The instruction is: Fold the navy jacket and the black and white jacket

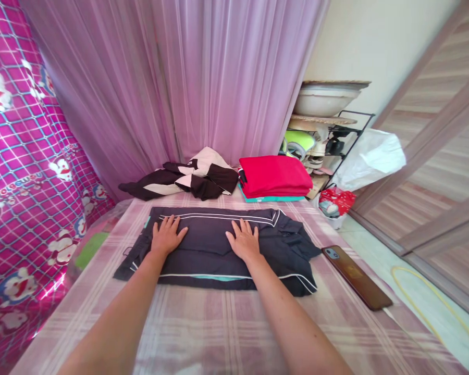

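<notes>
A dark navy garment point(207, 245) with white piping and a bit of teal at its near edge lies folded lengthwise across the plaid cloth point(203, 328). It looks like a jacket or trousers; I cannot tell which. Flat on its left part rests my left hand point(167, 237), fingers spread. My right hand point(244, 239) presses on it right of the middle, its fingers also apart. Neither hand grips the fabric. The garment's right end is bunched and uneven.
Behind lie a crumpled black-and-beige garment point(203, 174) and a folded red garment point(275, 176) on a teal one point(273, 199). A phone point(357, 278) with a cable sits at the right edge. A shelf rack point(354, 135) and purple curtain point(226, 78) stand beyond.
</notes>
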Available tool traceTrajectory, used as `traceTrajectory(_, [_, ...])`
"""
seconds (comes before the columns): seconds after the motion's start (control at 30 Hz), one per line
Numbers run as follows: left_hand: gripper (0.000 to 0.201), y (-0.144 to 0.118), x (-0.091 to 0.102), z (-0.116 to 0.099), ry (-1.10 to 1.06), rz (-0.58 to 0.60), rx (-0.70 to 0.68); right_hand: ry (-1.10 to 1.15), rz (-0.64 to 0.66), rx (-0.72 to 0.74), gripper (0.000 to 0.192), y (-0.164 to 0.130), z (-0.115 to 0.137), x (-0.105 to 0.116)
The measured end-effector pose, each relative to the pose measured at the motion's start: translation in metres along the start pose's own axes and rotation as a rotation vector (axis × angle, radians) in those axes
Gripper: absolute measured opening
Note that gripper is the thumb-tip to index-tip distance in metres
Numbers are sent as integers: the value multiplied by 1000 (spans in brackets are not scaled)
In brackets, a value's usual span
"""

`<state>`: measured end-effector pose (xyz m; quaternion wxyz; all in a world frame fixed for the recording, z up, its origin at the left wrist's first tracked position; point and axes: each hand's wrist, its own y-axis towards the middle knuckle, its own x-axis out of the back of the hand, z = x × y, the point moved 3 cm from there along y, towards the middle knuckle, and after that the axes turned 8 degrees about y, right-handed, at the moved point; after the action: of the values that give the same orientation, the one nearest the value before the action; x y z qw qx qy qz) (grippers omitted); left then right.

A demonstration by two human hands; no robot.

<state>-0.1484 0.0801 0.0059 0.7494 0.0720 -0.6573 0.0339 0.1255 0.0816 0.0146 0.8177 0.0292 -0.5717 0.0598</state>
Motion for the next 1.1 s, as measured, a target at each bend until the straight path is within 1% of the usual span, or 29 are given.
traceTrajectory(0.1, [65, -2, 2, 0, -16, -6, -2, -5, 17, -24, 63, -1, -4, -8])
traceTrajectory(0.37, [64, -2, 5, -1, -61, 25, -2, -5, -38, -6, 61, -2, -2, -8])
traceTrajectory(0.43, [62, 0, 9, 1, -71, 51, -12, -19, -42, -6, 61, -2, -3, -9])
traceTrajectory(0.5, [55, 2, 17, 6, -77, 57, -36, -31, -45, -4, 60, -2, -3, -10])
traceTrajectory(0.6, [44, 0, 34, 23, -70, 21, -25, -37, -55, 10, 60, -2, -4, -10])
traceTrajectory(0.67, [44, -3, 41, 43, -56, -16, 51, -32, -64, 13, 60, -2, -4, -10])
traceTrajectory(0.73, [45, -8, 43, 67, -49, -24, 174, -29, -68, 8, 60, -2, -4, -10])
traceTrajectory(0.77, [47, -9, 40, 79, -54, -3, 239, -30, -68, 7, 60, -2, -4, -10])
traceTrajectory(0.83, [51, -11, 31, 99, -84, 79, 340, -34, -66, 7, 60, -2, -4, -11])
traceTrajectory(0.9, [55, -10, 20, 112, -119, 170, 370, -38, -65, 9, 60, -2, -4, -11])
traceTrajectory(1.0, [58, -2, 7, 121, -115, 266, 365, -38, -70, 12, 60, -2, -4, -11])
traceTrajectory(1.1, [62, 8, 0, 125, -78, 307, 376, -47, -69, 12, 60, -2, -5, -12])
